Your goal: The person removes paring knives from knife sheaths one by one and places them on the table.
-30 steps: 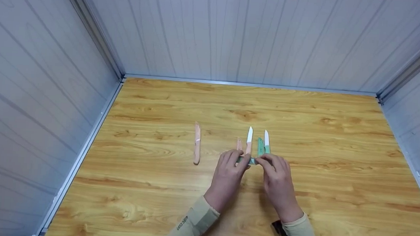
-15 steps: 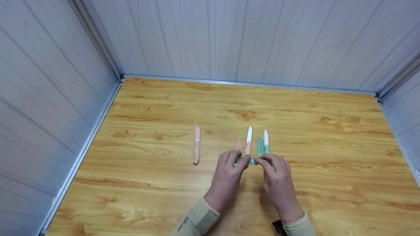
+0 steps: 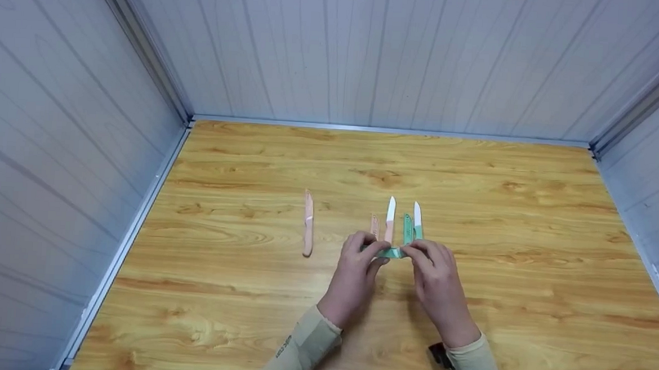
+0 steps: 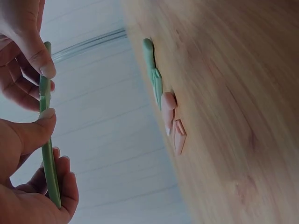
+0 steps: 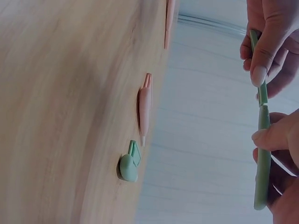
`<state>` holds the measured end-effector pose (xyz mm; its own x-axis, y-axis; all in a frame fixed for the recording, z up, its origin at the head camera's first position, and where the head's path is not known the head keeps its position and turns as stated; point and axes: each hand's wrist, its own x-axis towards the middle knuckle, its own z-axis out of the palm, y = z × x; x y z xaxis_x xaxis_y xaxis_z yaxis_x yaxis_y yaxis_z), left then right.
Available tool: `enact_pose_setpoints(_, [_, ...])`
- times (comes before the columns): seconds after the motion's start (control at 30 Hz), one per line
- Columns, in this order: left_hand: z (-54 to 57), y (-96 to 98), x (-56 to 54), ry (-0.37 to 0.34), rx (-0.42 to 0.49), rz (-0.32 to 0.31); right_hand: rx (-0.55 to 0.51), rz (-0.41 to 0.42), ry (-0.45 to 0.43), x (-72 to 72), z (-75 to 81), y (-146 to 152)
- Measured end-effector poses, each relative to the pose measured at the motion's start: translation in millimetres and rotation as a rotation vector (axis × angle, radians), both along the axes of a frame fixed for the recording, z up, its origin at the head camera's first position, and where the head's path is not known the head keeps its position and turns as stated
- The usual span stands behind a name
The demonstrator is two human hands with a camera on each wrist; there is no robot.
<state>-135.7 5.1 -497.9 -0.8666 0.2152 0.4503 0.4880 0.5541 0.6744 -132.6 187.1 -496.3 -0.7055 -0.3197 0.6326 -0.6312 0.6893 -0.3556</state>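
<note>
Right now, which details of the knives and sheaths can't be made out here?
Held green knife, head view: partly covered by left hand and right hand.
Bare green knife, head view: handle's end hidden behind the right hand.
Lettering on the loose green sheath, head view: too small to read.
Sheathed pink knife, right wrist view: cut off by the top edge.

"Can you read what's on the green sheath (image 3: pixel 408 227) in the head view?"
"No, too small. The right hand (image 3: pixel 438 281) hides one end of the held green knife (image 3: pixel 392 253) there."
"And the right wrist view's pink knife (image 5: pixel 170 21)?"
"Cut off by the top edge."
</note>
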Motion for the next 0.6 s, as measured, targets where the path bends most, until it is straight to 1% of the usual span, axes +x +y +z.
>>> enact_pose_setpoints(0.17, [1.0, -1.8, -1.8, -0.021, 0.026, -0.009, -0.008, -0.012, 0.005, -0.3, 2.4, 2.0])
enact_pose_setpoints(0.33, [1.9, -3.7, -3.1, -0.012, 0.033, -0.008, -0.017, -0.033, 0.006, 0.0, 3.3, 4.7])
enact_pose_setpoints(0.43, [2.5, -4.5, -3.5, 0.011, 0.029, -0.008, -0.028, -0.043, 0.006, 0.2, 3.8, 5.7])
enact_pose_setpoints(0.6, [1.6, -5.6, -4.7, 0.084, 0.011, -0.009, -0.048, -0.031, 0.023, -0.1, 5.1, 5.7])
